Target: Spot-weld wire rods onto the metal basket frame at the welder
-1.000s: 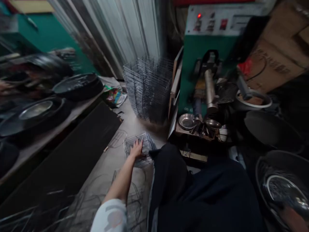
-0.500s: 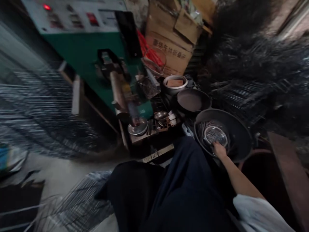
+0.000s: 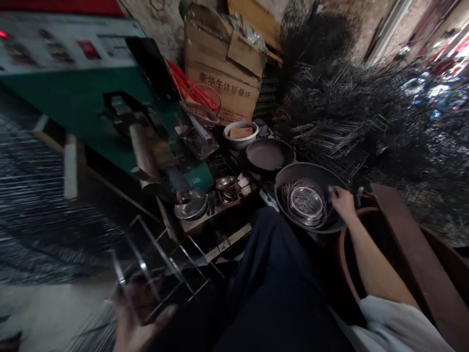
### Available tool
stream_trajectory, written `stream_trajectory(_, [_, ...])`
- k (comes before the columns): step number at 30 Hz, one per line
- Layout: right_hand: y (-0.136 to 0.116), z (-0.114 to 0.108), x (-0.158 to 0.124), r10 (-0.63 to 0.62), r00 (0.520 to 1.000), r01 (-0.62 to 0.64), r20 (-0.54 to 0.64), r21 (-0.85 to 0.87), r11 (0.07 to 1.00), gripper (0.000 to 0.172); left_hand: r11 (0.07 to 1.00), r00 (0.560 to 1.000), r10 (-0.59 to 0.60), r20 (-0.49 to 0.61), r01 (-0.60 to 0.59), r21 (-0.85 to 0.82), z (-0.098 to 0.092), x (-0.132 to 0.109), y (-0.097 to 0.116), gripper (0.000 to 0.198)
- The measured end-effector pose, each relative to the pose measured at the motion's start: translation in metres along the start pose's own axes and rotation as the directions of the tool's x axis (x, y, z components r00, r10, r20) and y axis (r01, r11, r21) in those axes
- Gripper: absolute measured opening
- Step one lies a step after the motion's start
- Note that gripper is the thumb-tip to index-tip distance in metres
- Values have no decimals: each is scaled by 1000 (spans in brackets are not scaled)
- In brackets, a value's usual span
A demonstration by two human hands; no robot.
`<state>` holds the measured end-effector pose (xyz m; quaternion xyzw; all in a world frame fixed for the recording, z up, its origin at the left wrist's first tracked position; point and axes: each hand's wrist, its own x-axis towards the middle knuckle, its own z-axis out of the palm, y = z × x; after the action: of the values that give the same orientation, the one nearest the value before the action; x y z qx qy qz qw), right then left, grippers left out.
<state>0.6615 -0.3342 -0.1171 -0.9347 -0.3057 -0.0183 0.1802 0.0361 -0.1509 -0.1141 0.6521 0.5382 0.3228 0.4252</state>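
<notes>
Two bare hands are working here, and they stand well apart. The left hand point(image 3: 137, 318) is low in front of the person, a little blurred, and it holds up a rectangular wire rack point(image 3: 159, 264) made of thin, shiny steel rods; the fingers are spread around the lower corner of the frame. The right hand point(image 3: 342, 203) is narrow, with the fingers loosely curved, and it reaches over the edge of a deep dark wok point(image 3: 293, 172), just beside a nest of round steel wire grills point(image 3: 304, 203). These grills lie in the wok in tight circles and shine like silver rings.

Left of the right hand sits a flat black frying pan point(image 3: 269, 154), and behind it is a white basin point(image 3: 240, 139) with a brown block inside. Below the right forearm is the curved rim of a terracotta tub point(image 3: 346, 249), and further right lies a dark wooden plank point(image 3: 410, 239). Beyond the right hand, a large tangled heap of wire racks point(image 3: 340, 102) has a rough, bristly look. Ahead of the left hand stands a green machine point(image 3: 76, 93) with a pale control panel, and a cardboard box point(image 3: 223, 73) printed with Chinese characters stands past it.
</notes>
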Motion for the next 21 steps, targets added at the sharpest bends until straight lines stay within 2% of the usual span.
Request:
stream_trajectory(2, [-3,-39,2,13,994,5,-104,173,985,39,991,997,51,51,-44,-130,25,1,3,118])
stream_trajectory(4, [-19,-75,-5,-7,990,68,-141,432,899,35,976,989,119,91,-100,-194,41,-2,8,118])
stream_trajectory(5, [-32,-90,-11,-25,990,102,-141,575,812,33,972,984,152,96,-131,-196,45,-4,10,116])
stream_trajectory(7, [-65,-115,-28,-69,987,158,-144,816,557,31,962,975,202,87,-181,-203,47,-8,13,111])
stream_trajectory(9, [-101,-129,-43,-135,978,196,-161,928,316,33,949,969,243,53,-227,-219,44,-11,17,107])
stream_trajectory(10, [-120,-133,-48,-179,971,202,-161,948,245,36,944,965,261,37,-246,-221,41,-12,19,106])
stream_trajectory(12, [-154,-131,-51,-279,951,195,-132,957,213,43,937,957,290,24,-278,-213,37,-14,23,104])
stream_trajectory(14, [-184,-120,-48,-363,928,188,-86,948,257,46,932,950,313,22,-302,-198,33,-14,25,105])
stream_trajectory(16, [-209,-102,-42,-412,909,197,-63,936,292,48,929,944,329,20,-320,-187,31,-12,25,107])
stream_trajectory(19, [-240,-72,-34,-456,889,197,-44,936,293,53,932,945,327,14,-320,-172,29,-5,17,107])
stream_trajectory(21, [-256,-54,-33,-511,860,171,10,937,305,55,939,953,304,5,-299,-170,29,2,10,108])
